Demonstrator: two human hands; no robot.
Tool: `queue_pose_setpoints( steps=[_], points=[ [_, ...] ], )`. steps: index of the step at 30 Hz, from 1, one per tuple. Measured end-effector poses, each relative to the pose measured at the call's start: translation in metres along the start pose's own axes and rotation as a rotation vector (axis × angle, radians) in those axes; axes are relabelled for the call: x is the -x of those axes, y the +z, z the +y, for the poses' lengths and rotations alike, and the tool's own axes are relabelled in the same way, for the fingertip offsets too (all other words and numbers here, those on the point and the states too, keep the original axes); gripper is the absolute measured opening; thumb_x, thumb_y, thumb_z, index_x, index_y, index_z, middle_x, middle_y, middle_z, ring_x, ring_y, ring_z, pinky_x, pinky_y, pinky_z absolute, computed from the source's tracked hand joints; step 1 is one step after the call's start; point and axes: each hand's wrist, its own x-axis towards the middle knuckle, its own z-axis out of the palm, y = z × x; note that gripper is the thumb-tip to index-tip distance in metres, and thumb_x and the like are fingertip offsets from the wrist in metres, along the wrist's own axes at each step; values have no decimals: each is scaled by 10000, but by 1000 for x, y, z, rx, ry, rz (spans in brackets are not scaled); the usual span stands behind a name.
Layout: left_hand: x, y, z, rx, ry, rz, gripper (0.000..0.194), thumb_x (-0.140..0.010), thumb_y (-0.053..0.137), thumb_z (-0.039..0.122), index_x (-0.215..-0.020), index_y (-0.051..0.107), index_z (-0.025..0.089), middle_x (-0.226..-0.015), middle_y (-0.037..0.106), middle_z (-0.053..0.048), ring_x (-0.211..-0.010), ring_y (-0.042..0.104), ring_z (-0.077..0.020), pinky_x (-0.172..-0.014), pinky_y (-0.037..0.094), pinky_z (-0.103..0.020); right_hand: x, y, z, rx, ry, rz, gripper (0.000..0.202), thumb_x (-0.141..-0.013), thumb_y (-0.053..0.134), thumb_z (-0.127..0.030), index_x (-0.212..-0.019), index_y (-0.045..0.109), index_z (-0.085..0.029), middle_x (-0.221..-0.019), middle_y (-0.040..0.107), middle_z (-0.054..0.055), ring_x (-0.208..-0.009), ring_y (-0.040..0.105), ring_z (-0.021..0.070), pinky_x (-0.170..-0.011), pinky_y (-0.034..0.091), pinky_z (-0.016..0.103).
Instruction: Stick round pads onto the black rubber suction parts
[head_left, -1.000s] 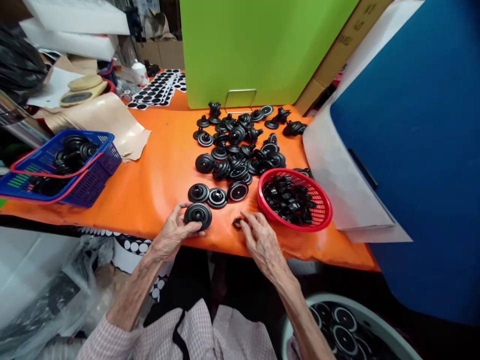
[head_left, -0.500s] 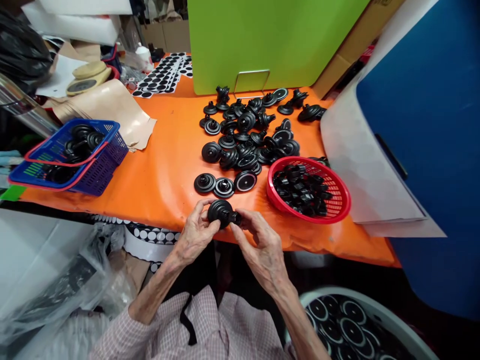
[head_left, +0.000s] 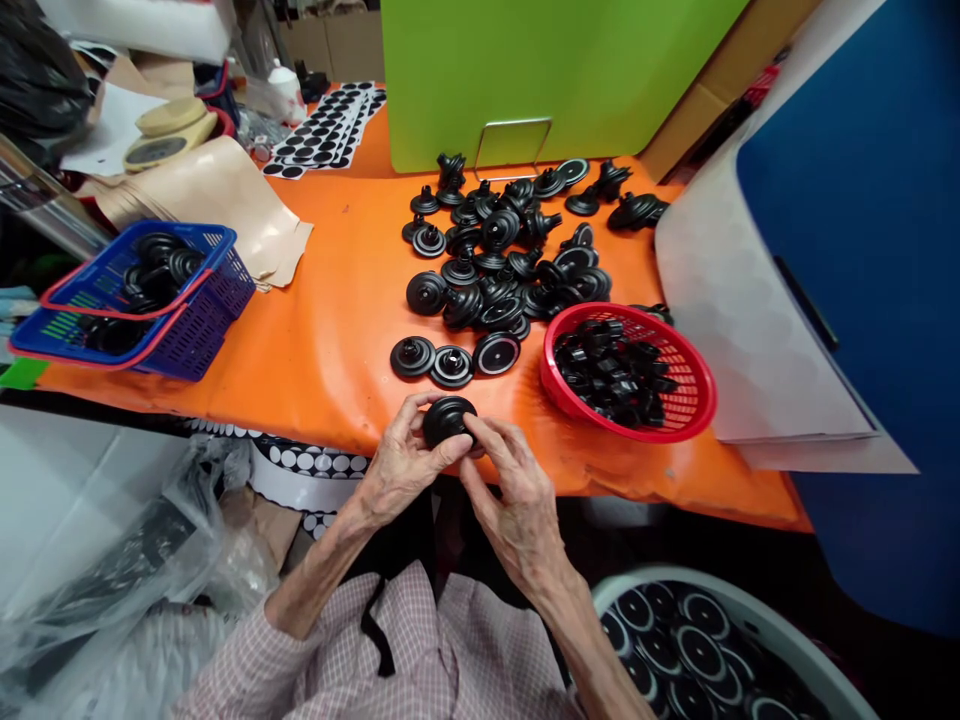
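Basically, L hand (head_left: 405, 455) grips the black disc (head_left: 446, 418) by its edge, left of the red basket (head_left: 691, 388), prob leaving its middle free for R hand (head_left: 517, 490), whose fingertips touch it (can't tell if gripping), w/ small black parts (head_left: 615, 375) in the basket, prob for quick reach.

On the orange sheet-covered table (head_left: 337, 300), a heap of black ridged discs (head_left: 501, 230) lies in front of an upright green panel (head_left: 570, 80). Right of the discs: red round plastic basket (head_left: 561, 388), containing small black parts (head_left: 615, 375). Far left: blue rectangular plastic basket (head_left: 199, 335). Below the table, right: pale round tub (head_left: 772, 613).
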Motion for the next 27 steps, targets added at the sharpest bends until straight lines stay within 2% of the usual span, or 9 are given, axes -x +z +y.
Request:
queue_pose_setpoints(
  steps=[4, 7, 11, 15, 17, 19, 21, 23, 27],
  points=[
    [0, 1, 3, 53, -4, 3, 506, -722, 748, 333, -1135, 483, 213, -1088, 675, -64, -986, 654, -196, -907, 506, -336, -1, 0, 2, -200, 262, 34, 437, -882, 564, -401, -1289, 506, -252, -1187, 578, 94, -982, 618, 202, -870, 548, 424],
    [0, 0, 6, 51, 18, -35, 494, -729, 745, 331, -1142, 506, 202, -1092, 675, -66, -1011, 646, -202, -915, 506, -329, -6, -1, 3, -446, 432, -51, 399, -847, 591, -481, -1152, 572, -224, -1087, 642, 77, -964, 634, 204, -845, 554, 400],
    [5, -2, 3, -24, 74, -24, 409, -764, 710, 315, -1113, 552, 171, -1097, 678, -80, -1041, 641, -216, -940, 502, -324, -6, 8, 3, -552, 458, -47, 316, -823, 628, -470, -1010, 575, -220, -985, 661, 38, -928, 637, 186, -860, 538, 370],
    [10, -5, 3, -98, 59, 55, 416, -773, 696, 329, -1139, 562, 184, -1140, 671, -75, -1062, 639, -226, -941, 510, -313, -4, 17, -3, -491, 402, -86, 279, -879, 553, -441, -1062, 566, -231, -1030, 647, 49, -964, 626, 192, -895, 521, 391],
    [5, -14, 8, -135, 25, 92, 479, -753, 711, 358, -1174, 558, 187, -1173, 659, -77, -1048, 645, -231, -907, 529, -308, -9, 9, -5, -381, 338, -77, 344, -890, 547, -419, -1184, 527, -241, -1100, 626, 65, -971, 622, 192, -887, 527, 387],
    [-7, -31, 17, -189, 22, 165, 581, -722, 727, 404, -1225, 535, 186, -1183, 649, -85, -971, 667, -227, -823, 559, -309, -20, -10, -2, -182, 239, 32, 395, -896, 546, -388, -1257, 486, -239, -1115, 609, 76, -941, 614, 189, -859, 532, 378],
    [-23, -57, 30, -281, 69, 285, 680, -692, 733, 450, -1271, 495, 183, -1130, 661, -91, -901, 673, -221, -754, 569, -316, -35, -40, 8, 64, 121, 146, 303, -912, 514, -339, -1190, 540, -219, -1040, 621, 75, -908, 603, 197, -841, 523, 380],
    [-38, -85, 46, -453, 131, 402, 693, -689, 708, 493, -1262, 494, 167, -1009, 683, -89, -885, 667, -233, -767, 560, -352, -54, -69, 25, 334, 48, 156, 200, -919, 474, -291, -1021, 620, -198, -956, 642, 81, -920, 595, 227, -865, 494, 409],
    [-51, -116, 68, -1050, 294, 698, 568, -734, 632, 506, -1154, 588, 127, -1071, 633, -149, -969, 617, -296, -948, 450, -518, -84, -100, 63, 692, 96, -185, 181, -875, 501, -258, -902, 662, -179, -937, 669, 110, -895, 593, 271, -846, 468, 437]
  ],
)
